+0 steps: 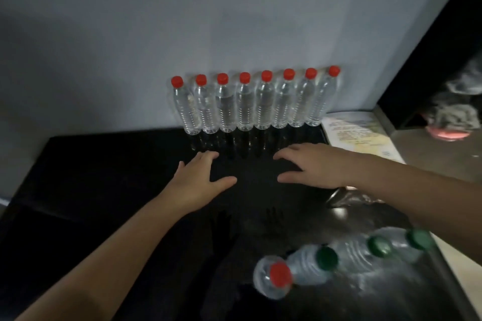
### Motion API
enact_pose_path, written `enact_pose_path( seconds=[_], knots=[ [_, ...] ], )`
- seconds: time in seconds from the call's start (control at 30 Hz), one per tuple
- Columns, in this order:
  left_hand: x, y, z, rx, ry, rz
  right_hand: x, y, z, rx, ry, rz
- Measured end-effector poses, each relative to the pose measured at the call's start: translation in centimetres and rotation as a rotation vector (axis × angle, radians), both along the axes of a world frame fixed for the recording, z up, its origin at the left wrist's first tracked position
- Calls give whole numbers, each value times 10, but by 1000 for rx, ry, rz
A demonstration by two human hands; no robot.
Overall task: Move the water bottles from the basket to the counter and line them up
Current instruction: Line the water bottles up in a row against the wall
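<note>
Hands, left hand [202, 177] & right hand [313, 167], flat, empty w/ fingers spread over glossy black counter [104, 177] near ribbed clear bottles [245, 104].

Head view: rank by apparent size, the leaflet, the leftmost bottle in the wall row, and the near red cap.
1. Leaflet, largest in frame, though partly cut off by the right hand.
2. Leftmost bottle.
3. Near red cap, smallest, though nearness to the camera enlarges it.

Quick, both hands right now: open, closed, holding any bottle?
Left hand: open, fingers spread, holding nothing, over the black counter.
Right hand: open, holding nothing, in front of the red-capped bottle row.
</note>
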State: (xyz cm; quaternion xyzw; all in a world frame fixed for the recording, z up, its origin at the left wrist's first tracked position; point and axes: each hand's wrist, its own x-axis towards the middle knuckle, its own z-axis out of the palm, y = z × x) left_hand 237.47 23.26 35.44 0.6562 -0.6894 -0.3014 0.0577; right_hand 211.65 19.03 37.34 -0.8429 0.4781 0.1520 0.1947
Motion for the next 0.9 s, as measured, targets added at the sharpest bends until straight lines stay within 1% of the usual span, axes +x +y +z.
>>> enact_pose_path(
  seconds=[0.17,0.37,0.47,0.6,0.73,0.9],
  knots=[
    [-74,63,16,-31,89,-94,-76,54,24,-25,-144,-124],
    [-154,101,5,-15,61,-225,-135,103,-4,-13,-258,-288],
    [-182,109,-9,-13,-4,-278,-150,120,-24,-12,-350,-376],
    [-207,113,-20,-23,-84,-305,-160,137,-48,-25,-402,-425],
    [-227,114,-24,-91,-125,-310,-164,145,-62,-60,-481,-501],
    [-242,114,-32,-156,-154,-289,-166,154,-76,-76,-644,-653]
  ],
)
